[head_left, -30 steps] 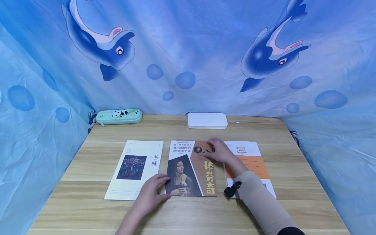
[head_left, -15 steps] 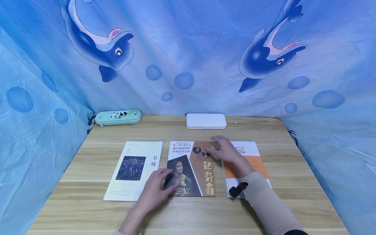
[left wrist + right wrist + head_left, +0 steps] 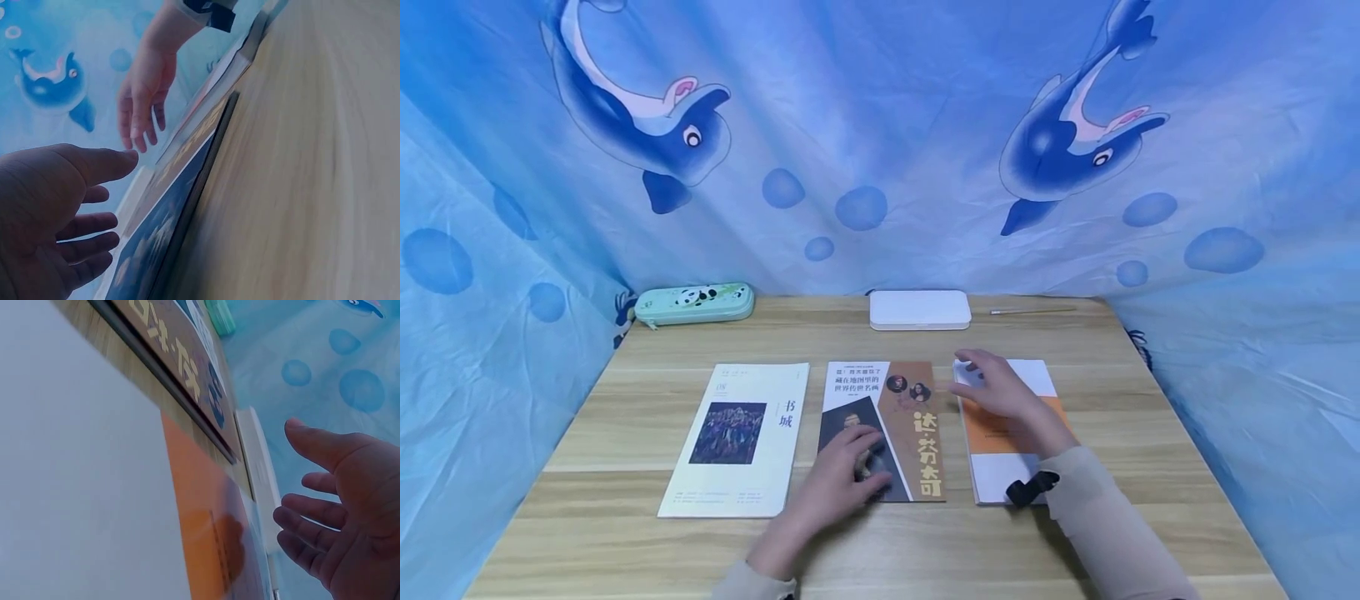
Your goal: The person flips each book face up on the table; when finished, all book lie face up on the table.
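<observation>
Three books or magazines lie in a row on the table. My left hand (image 3: 835, 483), fingers loosely spread, hovers over the lower left of the middle book (image 3: 917, 454), which has a painted portrait on its brown and black cover. In the left wrist view, a gap shows between those fingers and that cover. My right hand (image 3: 996, 387) hangs over the upper part of the white and orange book (image 3: 1000, 442), partly hiding it. The right wrist view shows its fingers apart and holding nothing. To the left lies a white magazine (image 3: 775, 475) with a dark picture.
At the back edge stand a mint-green panda pencil case (image 3: 692, 305) and a flat white case (image 3: 920, 310). A thin brush or pencil (image 3: 1033, 312) lies at the back right. Blue dolphin-print cloth (image 3: 865, 108) hangs behind and at both sides of the wooden table (image 3: 625, 433).
My left hand has moved right from the middle book's left edge to above its cover. My right hand has left that book's upper right and shifted right over the white and orange book.
</observation>
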A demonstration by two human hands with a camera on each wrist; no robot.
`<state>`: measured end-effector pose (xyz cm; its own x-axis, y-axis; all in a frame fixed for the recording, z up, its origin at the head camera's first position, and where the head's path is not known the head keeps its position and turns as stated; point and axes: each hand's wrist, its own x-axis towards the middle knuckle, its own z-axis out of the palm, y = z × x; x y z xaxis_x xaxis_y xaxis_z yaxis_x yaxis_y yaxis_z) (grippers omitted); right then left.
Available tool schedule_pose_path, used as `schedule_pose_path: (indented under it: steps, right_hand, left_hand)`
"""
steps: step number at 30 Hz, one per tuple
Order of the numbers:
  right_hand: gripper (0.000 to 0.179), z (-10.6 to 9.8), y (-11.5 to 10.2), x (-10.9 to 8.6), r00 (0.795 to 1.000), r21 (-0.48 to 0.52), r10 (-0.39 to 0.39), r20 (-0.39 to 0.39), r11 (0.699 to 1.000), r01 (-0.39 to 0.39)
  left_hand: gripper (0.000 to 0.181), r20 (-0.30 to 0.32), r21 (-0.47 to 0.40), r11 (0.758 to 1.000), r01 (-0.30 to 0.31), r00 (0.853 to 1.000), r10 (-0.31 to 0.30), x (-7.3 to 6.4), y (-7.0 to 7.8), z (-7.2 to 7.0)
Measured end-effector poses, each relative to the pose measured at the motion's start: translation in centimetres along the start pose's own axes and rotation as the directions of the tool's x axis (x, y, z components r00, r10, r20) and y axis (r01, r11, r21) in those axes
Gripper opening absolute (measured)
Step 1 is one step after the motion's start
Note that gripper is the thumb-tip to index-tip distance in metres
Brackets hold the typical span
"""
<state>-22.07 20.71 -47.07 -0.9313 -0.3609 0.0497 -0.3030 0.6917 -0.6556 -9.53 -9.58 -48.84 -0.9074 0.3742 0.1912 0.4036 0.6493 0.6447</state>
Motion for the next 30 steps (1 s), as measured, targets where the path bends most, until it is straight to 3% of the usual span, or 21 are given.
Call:
schedule_pose_path:
  steps: [5, 10, 19, 30]
  right_hand:
    - [0.067, -0.8, 0.8, -0.9, 0.998, 0.016, 0.067, 0.017, 0.998, -0.067]
    - [0.067, -1.5, 1.8, -2.0, 0.996, 0.002, 0.086, 0.006, 0.996, -0.086]
    - [0.069, -3.2, 4.0, -4.0, 0.976, 0.102, 0.219, 0.001, 0.971, -0.218]
    - [0.054, -4.5, 6.8, -5.4, 0.99, -0.093, 0.12, -0.078, 0.988, -0.127]
  left_hand:
    - [0.058, 0.04, 0.007, 0.999, -0.039, 0.998, 0.039, 0.7, 0.7, 1.1]
    - [0.057, 0.049, 0.034, 0.996, -0.078, 0.996, 0.076, 0.9, 1.4, 2.2]
    - [0.056, 0.095, 0.03, 0.994, -0.106, 0.99, 0.103, 1.5, 2.4, 3.3]
    - [0.058, 0.122, -0.03, 0.988, -0.154, 0.98, 0.156, 2.0, 3.7, 4.5]
